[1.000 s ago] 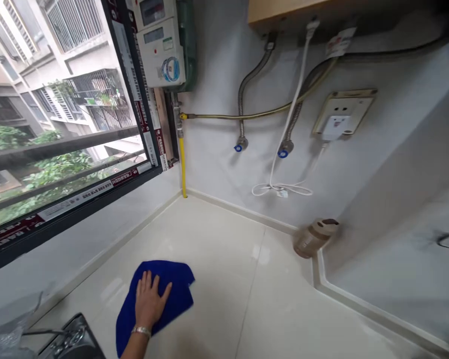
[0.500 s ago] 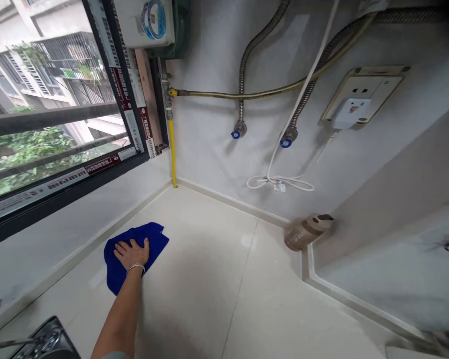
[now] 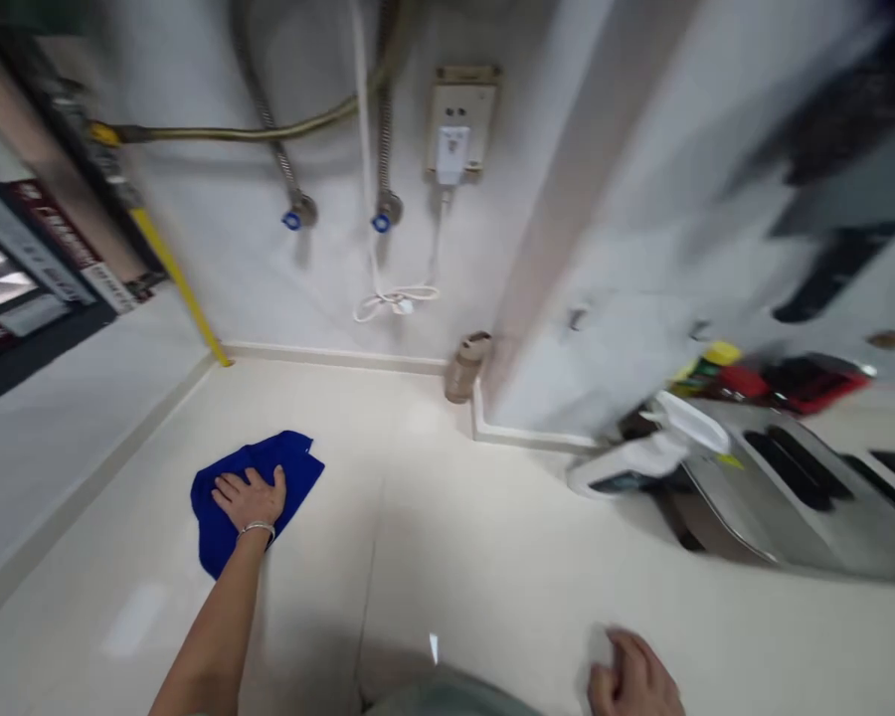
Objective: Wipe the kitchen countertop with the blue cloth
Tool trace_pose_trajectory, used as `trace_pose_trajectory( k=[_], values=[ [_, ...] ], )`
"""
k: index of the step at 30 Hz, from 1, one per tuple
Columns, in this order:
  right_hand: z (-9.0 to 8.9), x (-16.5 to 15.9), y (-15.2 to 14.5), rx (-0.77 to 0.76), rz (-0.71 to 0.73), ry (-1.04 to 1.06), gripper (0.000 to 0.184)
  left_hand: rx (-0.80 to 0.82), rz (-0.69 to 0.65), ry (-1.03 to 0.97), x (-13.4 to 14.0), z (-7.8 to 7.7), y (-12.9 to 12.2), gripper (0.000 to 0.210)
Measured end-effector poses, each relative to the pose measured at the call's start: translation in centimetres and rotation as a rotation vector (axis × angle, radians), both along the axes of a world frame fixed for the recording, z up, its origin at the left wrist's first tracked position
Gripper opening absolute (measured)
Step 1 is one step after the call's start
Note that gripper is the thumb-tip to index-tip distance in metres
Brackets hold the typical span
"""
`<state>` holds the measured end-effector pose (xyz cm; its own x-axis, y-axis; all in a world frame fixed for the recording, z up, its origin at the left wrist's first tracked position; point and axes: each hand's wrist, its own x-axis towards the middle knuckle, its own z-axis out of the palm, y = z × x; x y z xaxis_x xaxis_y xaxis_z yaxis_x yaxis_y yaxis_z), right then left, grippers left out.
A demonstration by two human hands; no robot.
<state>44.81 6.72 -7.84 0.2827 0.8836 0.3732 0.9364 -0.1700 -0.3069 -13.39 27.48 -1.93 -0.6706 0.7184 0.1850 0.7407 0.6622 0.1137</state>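
Observation:
A blue cloth (image 3: 298, 472) lies spread on the pale glossy surface at the left. My left hand (image 3: 250, 500) presses flat on it, fingers spread, palm down. At the bottom right my right hand (image 3: 633, 681) shows in part, its fingers curled and blurred. A pale smear beside the fingertips is too unclear to name, so I cannot make out what, if anything, this hand holds. Bare surface lies around the right hand.
A brown bottle-like container (image 3: 463, 370) stands in the back corner by the wall. To the right are a white spray bottle (image 3: 641, 459) and a metal-and-black appliance (image 3: 783, 487). Hoses with blue valves (image 3: 383, 221), a yellow pipe (image 3: 179, 283) and a plugged socket (image 3: 462, 119) line the wall.
The view has swung right, bringing the appliance, spray bottle and my right hand into sight. The window has mostly left the picture. My left hand remains flat on the cloth.

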Motion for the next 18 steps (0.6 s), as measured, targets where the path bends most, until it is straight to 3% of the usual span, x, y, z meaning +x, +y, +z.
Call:
trace_pose_trajectory(
  k=[4, 10, 14, 18],
  values=[
    [0.6, -0.8, 0.2, 0.017, -0.041, -0.021, 0.035, 0.003, -0.213, 0.033, 8.3, -0.4, 0.7, 0.074],
    [1.4, -1.1, 0.5, 0.008, -0.054, -0.016, 0.037, 0.006, -0.47, 0.056, 19.3, -0.8, -0.8, 0.075],
    [1.3, -0.8, 0.2, -0.001, -0.041, -0.006, 0.039, -0.01, -0.603, 0.047, 23.3, -1.0, -2.1, 0.075],
    [1.2, -0.6, 0.1, -0.024, -0.022, -0.021, 0.041, -0.014, -0.683, 0.03, 24.2, -1.0, -3.1, 0.077]
  ],
)
